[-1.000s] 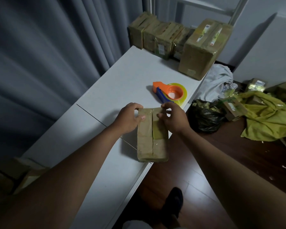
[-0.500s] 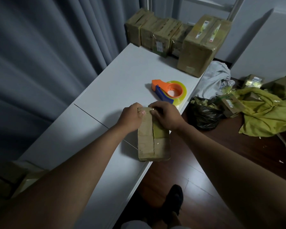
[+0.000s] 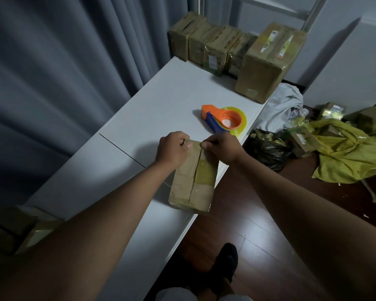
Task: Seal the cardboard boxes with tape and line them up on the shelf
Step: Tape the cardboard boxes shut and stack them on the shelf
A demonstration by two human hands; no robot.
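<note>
- Head view: your left hand (image 3: pixel 172 148) and right hand (image 3: pixel 220 148) both curl over the far end of the cardboard box (image 3: pixel 193 179), fingers closed on its edge.
- The box lies at the white shelf (image 3: pixel 139 118) front edge, seam tape only partly laid.
- Risk: pressing unevenly could tip it to the floor; the tape dispenser (image 3: pixel 225 120) sits just beyond.
</note>
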